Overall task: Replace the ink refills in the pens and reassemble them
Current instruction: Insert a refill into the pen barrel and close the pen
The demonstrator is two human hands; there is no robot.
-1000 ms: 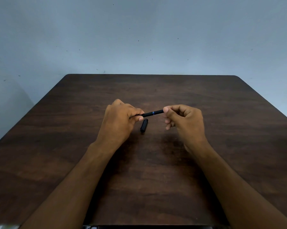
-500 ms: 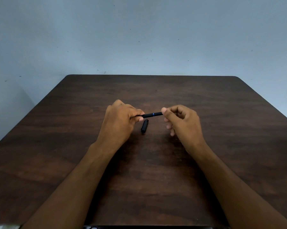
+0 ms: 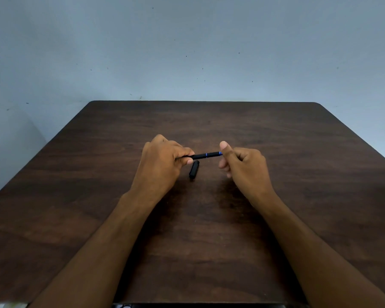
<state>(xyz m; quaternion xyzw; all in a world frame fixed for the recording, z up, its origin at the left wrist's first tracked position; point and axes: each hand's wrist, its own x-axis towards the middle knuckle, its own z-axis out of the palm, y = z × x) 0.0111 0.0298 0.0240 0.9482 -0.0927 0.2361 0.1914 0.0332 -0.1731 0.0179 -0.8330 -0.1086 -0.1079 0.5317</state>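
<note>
Pen work is at an early stage on the dark wooden table [image 3: 276, 218], judging by the parts in view: one black pen [image 3: 206, 155] is held in the air, a short black cap [image 3: 194, 169] lies loose on the tabletop just below it, and no refill or second pen can be seen. The refill swap and reassembly appear yet to come. The left hand [image 3: 162, 162] grips the pen's left end, fingers curled around it. The right hand [image 3: 242, 165] sits at the pen's right end, its thumb raised beside the blue-ringed tip and its fingers loosely curled; whether it pinches the tip or merely touches it cannot be told. The pen spans the gap between both hands, near the table's middle.
</note>
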